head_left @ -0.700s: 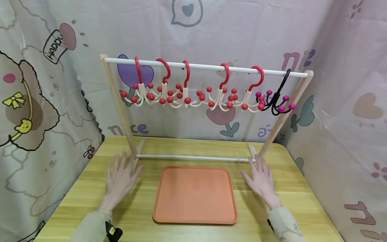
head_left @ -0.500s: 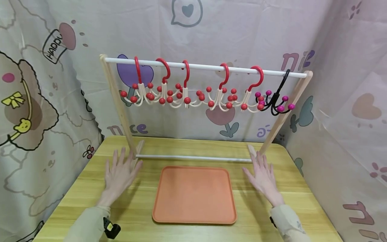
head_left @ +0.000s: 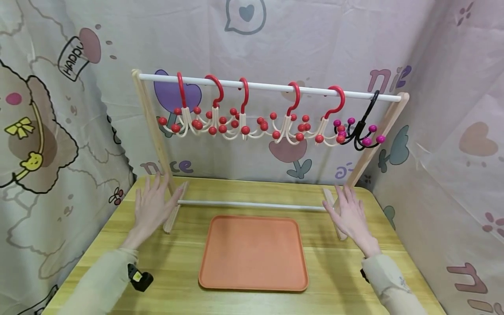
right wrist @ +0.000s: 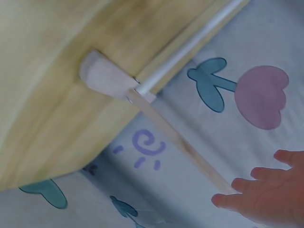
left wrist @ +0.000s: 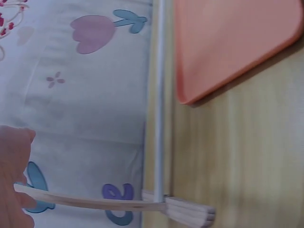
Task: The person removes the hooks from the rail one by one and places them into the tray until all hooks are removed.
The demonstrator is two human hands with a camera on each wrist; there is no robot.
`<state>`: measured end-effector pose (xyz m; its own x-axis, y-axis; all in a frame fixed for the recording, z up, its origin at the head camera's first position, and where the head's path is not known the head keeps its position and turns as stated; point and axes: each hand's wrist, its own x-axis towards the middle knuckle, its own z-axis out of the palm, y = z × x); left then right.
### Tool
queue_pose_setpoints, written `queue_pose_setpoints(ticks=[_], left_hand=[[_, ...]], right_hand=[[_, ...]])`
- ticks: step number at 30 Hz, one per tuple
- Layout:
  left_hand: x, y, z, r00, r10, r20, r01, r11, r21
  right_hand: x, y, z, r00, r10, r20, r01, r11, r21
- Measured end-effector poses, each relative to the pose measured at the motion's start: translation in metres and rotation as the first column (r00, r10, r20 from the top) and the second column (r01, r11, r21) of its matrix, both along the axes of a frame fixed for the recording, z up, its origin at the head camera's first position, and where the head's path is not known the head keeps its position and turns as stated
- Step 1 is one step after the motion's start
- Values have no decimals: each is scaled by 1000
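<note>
My left hand (head_left: 151, 208) is raised with its fingers spread, near the left post of the wooden rack (head_left: 155, 131). At the right post, my right hand (head_left: 351, 216) is likewise spread and holds nothing. Several red-and-cream claw hangers (head_left: 285, 127) with red balls on their prongs hang from the white top rod (head_left: 267, 87). A black claw hanger (head_left: 359, 129) with magenta balls hangs at the right end. In the left wrist view the fingers appear at the left edge, beside the post (left wrist: 95, 203). Whether either hand touches the rack cannot be told.
An orange tray (head_left: 253, 253) lies on the wooden table (head_left: 177, 271), in front of the white lower rod (head_left: 252, 204). Wooden feet (head_left: 172, 218) carry the rack. A patterned curtain (head_left: 252, 48) stands behind and on both sides.
Both hands have moved up and forward along the rack's posts, the right one slightly outward. More of the rack's feet shows below them. The hangers and tray have stayed put.
</note>
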<state>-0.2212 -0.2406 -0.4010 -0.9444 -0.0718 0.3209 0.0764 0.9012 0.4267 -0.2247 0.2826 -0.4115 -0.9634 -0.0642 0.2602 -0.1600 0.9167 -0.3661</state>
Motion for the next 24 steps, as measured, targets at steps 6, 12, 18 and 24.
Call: queue_pose_setpoints(ticks=[6,12,18,24], left_hand=[[-6,-7,23,999,-5,-46,9,996,89],[-11,-10,41,998,-12,-66,30,964,263],[-20,-10,57,991,57,-120,-9,931,366],[-31,-8,70,977,155,-149,-71,888,454]], right_hand=[[-6,2,18,1000,-6,-10,7,1000,8],[-10,5,32,996,5,-91,-5,1000,0],[-10,7,50,994,-22,-105,13,996,-86],[-8,8,64,977,-81,-198,38,977,-208]])
